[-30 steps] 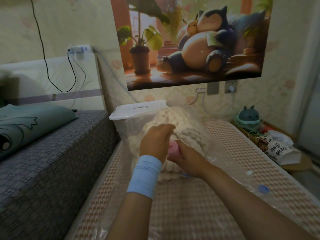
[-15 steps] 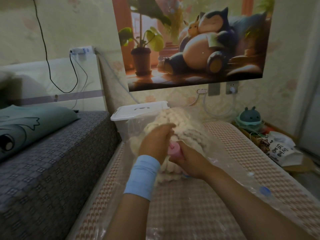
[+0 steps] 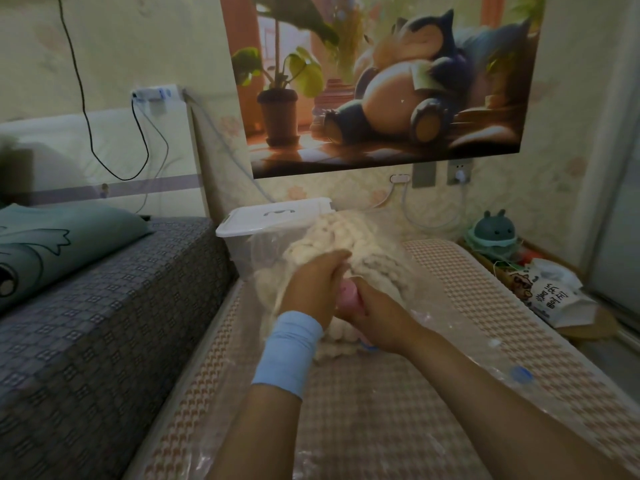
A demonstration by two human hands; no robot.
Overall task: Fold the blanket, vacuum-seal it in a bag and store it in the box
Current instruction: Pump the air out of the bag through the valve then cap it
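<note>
A cream chunky-knit blanket (image 3: 363, 247) lies folded inside a clear plastic vacuum bag (image 3: 460, 344) on the checked mat. My right hand (image 3: 377, 311) grips a pink pump (image 3: 348, 296) held against the bag in front of the blanket. My left hand (image 3: 317, 282), with a blue wristband, rests curled on the bag over the blanket, right beside the pump. A blue valve cap (image 3: 519, 374) sits on the bag's flat part to the right. Behind the blanket stands the clear storage box, its white lid (image 3: 273, 216) on.
A grey patterned bed (image 3: 86, 323) with a teal pillow (image 3: 41, 233) runs along the left. At the right stand a teal toy (image 3: 493, 233) and a white printed bag (image 3: 554, 292). Cables hang down the wall behind the box.
The two hands stay together at the pump on the bag; the left hand's fingers have shifted slightly over the blanket. The view has moved a little.
</note>
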